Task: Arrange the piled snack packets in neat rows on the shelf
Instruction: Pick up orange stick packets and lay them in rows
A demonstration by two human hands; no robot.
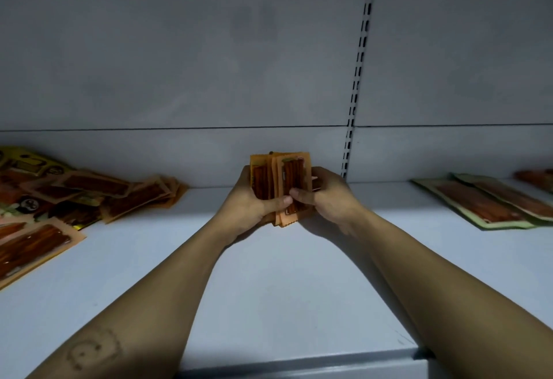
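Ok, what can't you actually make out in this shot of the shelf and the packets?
Head view only:
Count of packets in the orange bundle: the left hand and right hand wrap its sides and lower part.
Extent of the left pile: cut off by the left edge.
Print on that pile's packets: too small and dim to read.
Green-edged packets: they run off the right edge.

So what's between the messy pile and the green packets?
The left hand and right hand grip an upright bundle of orange packets; bare shelf either side. Head view.
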